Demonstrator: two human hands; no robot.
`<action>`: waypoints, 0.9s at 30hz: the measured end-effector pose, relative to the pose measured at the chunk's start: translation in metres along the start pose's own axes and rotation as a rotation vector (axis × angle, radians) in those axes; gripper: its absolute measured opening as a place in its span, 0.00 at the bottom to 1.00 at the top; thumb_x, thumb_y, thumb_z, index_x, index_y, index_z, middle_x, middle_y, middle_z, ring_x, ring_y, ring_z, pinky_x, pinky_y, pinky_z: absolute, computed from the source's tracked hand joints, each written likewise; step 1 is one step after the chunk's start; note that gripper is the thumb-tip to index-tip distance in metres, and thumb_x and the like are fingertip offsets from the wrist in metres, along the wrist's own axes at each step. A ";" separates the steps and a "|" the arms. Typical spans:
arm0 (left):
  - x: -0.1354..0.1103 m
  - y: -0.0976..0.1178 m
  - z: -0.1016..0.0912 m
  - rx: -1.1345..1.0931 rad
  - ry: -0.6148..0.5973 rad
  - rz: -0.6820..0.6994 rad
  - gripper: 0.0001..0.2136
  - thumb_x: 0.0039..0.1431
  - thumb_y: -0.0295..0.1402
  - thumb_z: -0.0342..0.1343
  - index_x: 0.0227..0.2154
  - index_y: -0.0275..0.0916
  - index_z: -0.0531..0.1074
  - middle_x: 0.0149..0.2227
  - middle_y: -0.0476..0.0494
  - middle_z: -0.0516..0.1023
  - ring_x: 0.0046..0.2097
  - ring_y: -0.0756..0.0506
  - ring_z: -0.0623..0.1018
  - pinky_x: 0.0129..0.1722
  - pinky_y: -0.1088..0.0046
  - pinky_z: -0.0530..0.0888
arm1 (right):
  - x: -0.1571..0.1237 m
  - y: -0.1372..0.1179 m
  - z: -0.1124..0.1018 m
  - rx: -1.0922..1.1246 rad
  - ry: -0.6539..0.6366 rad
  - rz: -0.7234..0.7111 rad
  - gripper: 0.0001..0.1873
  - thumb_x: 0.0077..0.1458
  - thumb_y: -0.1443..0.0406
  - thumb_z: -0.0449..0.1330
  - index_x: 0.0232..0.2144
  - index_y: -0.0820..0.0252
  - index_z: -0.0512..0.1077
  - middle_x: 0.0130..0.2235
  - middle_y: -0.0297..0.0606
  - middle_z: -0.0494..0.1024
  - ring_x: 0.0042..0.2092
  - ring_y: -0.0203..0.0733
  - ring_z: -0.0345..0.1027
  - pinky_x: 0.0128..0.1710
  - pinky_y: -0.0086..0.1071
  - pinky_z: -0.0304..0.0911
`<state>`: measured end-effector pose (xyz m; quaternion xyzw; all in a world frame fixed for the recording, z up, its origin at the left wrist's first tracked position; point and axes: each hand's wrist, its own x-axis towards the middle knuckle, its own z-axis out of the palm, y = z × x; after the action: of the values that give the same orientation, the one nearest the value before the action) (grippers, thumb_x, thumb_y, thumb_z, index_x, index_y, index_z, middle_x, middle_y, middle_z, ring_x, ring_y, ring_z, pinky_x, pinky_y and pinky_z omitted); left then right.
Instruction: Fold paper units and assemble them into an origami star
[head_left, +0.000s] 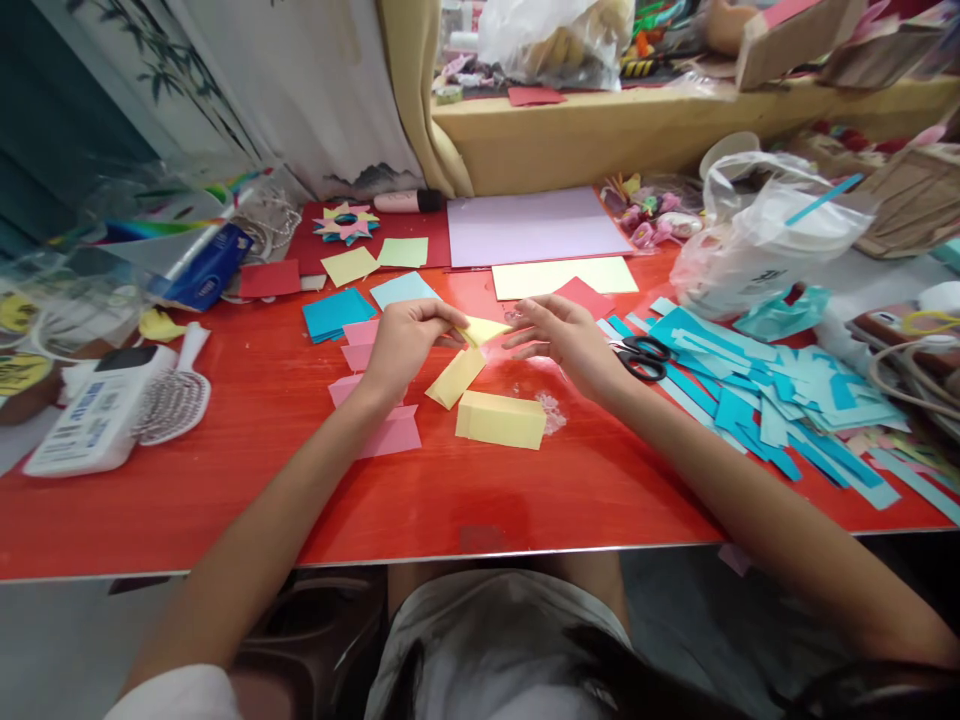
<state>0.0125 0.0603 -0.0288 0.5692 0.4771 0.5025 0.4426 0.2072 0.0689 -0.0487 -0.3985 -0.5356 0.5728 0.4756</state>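
My left hand (418,335) pinches the left end of a small folded yellow paper (484,331) above the red table. Close to its right tip is my right hand (553,335), fingers apart; whether they touch the paper I cannot make out. Below lie two more folded yellow papers, a tilted one (455,378) and a wider one (501,419). Folded pink papers (391,432) run in a column beside my left forearm, partly hidden by it. Blue square sheets (337,315) and a light blue sheet (405,290) rest behind my left hand.
Black-handled scissors (643,357) and a heap of blue paper strips (780,390) lie right. A hairbrush (176,400) and white bottle (101,410) are left. At the back are a paper star ring (346,222), a lilac sheet (532,225) and a plastic bag with a cup (765,235).
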 end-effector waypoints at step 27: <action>-0.011 -0.004 0.012 0.288 -0.125 0.088 0.10 0.57 0.33 0.51 0.36 0.43 0.77 0.33 0.49 0.76 0.32 0.51 0.72 0.33 0.76 0.69 | -0.018 0.000 0.017 -0.130 -0.369 0.149 0.14 0.55 0.59 0.58 0.23 0.61 0.67 0.22 0.33 0.73 0.21 0.30 0.66 0.20 0.24 0.63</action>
<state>0.0233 0.0498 -0.0357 0.6774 0.4902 0.4115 0.3628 0.1949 0.0479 -0.0477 -0.3550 -0.6187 0.6339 0.2991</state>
